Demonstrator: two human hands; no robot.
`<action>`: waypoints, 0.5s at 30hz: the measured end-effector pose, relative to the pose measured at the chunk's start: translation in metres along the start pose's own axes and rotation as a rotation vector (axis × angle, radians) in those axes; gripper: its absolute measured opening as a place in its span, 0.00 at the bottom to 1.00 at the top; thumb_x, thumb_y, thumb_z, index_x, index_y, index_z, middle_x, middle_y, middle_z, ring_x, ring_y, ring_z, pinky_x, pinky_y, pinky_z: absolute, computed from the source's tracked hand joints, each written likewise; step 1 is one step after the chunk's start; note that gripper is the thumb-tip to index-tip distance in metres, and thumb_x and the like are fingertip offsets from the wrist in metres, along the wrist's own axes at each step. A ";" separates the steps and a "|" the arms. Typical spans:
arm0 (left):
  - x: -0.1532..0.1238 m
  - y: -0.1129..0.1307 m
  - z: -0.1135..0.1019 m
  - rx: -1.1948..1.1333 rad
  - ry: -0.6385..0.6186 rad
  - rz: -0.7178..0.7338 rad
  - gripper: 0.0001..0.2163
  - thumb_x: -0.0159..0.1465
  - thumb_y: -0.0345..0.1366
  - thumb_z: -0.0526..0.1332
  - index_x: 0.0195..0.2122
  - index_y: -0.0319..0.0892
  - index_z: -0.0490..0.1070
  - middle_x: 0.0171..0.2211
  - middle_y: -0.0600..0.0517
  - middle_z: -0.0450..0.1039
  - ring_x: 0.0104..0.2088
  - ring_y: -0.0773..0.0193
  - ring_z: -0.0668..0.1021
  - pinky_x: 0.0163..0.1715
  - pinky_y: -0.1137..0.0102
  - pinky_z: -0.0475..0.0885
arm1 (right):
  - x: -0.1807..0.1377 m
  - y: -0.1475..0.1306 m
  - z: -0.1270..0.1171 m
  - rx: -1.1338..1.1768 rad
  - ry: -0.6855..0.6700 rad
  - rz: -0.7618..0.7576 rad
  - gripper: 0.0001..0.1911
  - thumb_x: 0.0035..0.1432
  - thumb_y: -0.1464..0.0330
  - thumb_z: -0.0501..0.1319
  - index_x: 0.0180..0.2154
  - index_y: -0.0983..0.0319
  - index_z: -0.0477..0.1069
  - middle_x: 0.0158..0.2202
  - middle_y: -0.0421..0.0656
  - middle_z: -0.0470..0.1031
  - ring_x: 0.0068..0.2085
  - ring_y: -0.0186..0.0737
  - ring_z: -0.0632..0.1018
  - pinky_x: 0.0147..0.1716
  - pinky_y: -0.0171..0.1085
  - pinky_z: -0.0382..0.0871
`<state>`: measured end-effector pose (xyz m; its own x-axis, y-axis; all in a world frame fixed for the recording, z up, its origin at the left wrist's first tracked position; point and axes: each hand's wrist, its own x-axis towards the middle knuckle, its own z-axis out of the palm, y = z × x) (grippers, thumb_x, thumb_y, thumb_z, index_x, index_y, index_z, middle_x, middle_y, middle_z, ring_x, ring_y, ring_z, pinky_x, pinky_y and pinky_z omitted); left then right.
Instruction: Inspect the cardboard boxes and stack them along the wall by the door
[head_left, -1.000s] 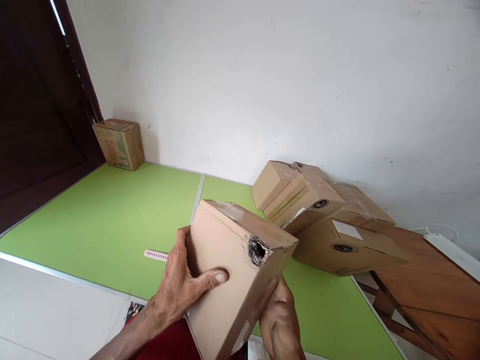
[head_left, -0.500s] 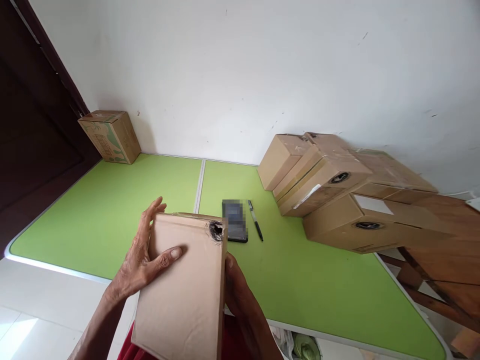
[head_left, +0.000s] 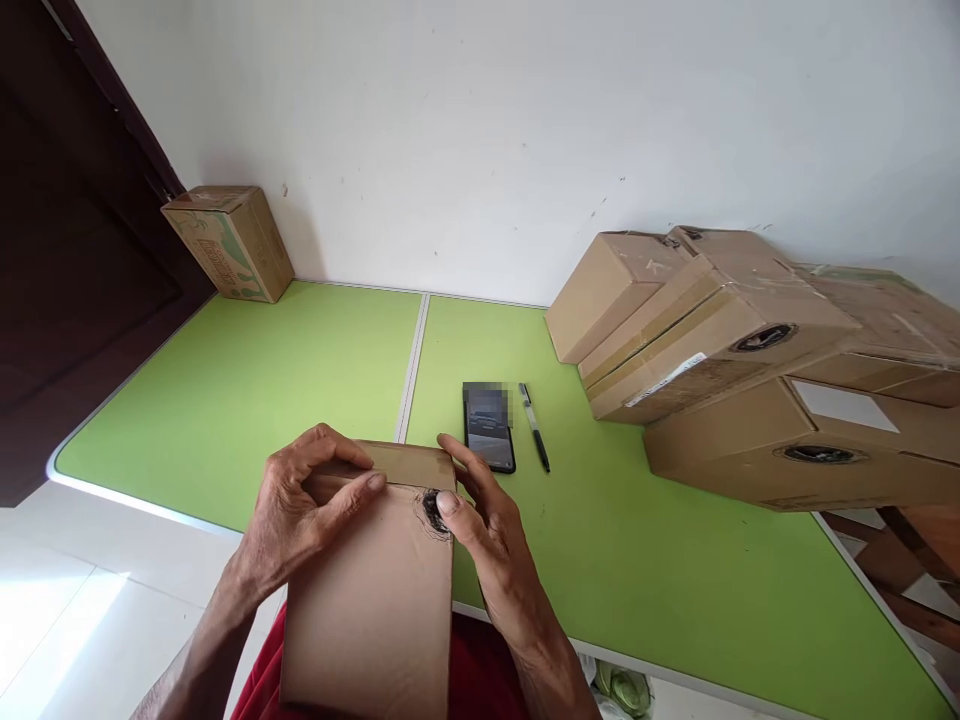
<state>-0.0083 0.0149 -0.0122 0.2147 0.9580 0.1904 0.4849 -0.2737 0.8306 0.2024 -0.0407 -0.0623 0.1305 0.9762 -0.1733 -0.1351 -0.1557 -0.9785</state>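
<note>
I hold a plain brown cardboard box [head_left: 375,600] at the near edge of the green table [head_left: 600,540], its broad face toward me. A torn dark hole [head_left: 430,508] marks its upper right corner. My left hand [head_left: 300,510] wraps over the box's top left edge, thumb on the face. My right hand [head_left: 487,525] grips the right side, its thumb resting beside the hole.
A black phone [head_left: 489,426] and a black pen [head_left: 535,426] lie just beyond the box. A pile of brown cartons [head_left: 750,360] fills the right side by the white wall. A printed small carton [head_left: 229,242] stands at the far left corner beside a dark door.
The box has been lowered and turned so its face lies flatter toward me. My right hand has come up from under the box to its top right corner.
</note>
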 end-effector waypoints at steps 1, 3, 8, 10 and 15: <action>-0.001 0.005 0.000 0.057 0.011 0.007 0.11 0.66 0.48 0.72 0.35 0.46 0.84 0.36 0.49 0.82 0.37 0.56 0.83 0.38 0.64 0.75 | -0.002 -0.003 0.002 -0.020 0.006 -0.013 0.41 0.61 0.40 0.68 0.67 0.52 0.72 0.73 0.49 0.70 0.69 0.60 0.74 0.65 0.54 0.72; -0.004 0.015 0.001 0.174 0.040 0.036 0.14 0.62 0.53 0.74 0.35 0.47 0.83 0.35 0.49 0.82 0.36 0.54 0.82 0.37 0.61 0.74 | -0.007 -0.006 0.005 -0.053 0.013 -0.050 0.39 0.62 0.40 0.66 0.68 0.51 0.73 0.75 0.46 0.66 0.73 0.61 0.68 0.71 0.57 0.66; -0.010 0.033 0.011 0.333 0.076 0.075 0.20 0.57 0.58 0.75 0.35 0.47 0.79 0.36 0.47 0.82 0.39 0.47 0.80 0.42 0.55 0.70 | -0.023 -0.004 0.009 -0.127 0.055 -0.136 0.36 0.69 0.43 0.61 0.72 0.48 0.68 0.78 0.43 0.61 0.78 0.60 0.59 0.77 0.61 0.51; -0.012 0.035 0.013 0.355 0.066 0.066 0.19 0.56 0.58 0.74 0.36 0.48 0.78 0.38 0.46 0.83 0.43 0.44 0.80 0.44 0.53 0.69 | -0.029 -0.004 0.009 -0.145 0.052 -0.158 0.35 0.70 0.44 0.61 0.73 0.47 0.66 0.78 0.42 0.60 0.79 0.59 0.58 0.78 0.60 0.52; -0.014 0.035 0.014 0.378 0.031 0.078 0.16 0.56 0.53 0.73 0.38 0.49 0.78 0.38 0.48 0.83 0.42 0.43 0.80 0.41 0.55 0.69 | -0.037 -0.006 0.010 -0.190 0.035 -0.199 0.34 0.71 0.49 0.63 0.74 0.43 0.63 0.79 0.39 0.58 0.79 0.58 0.58 0.77 0.58 0.56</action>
<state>0.0178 -0.0089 0.0073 0.2402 0.9336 0.2660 0.7478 -0.3527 0.5625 0.1889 -0.0744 -0.0488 0.1702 0.9851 0.0243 0.0827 0.0103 -0.9965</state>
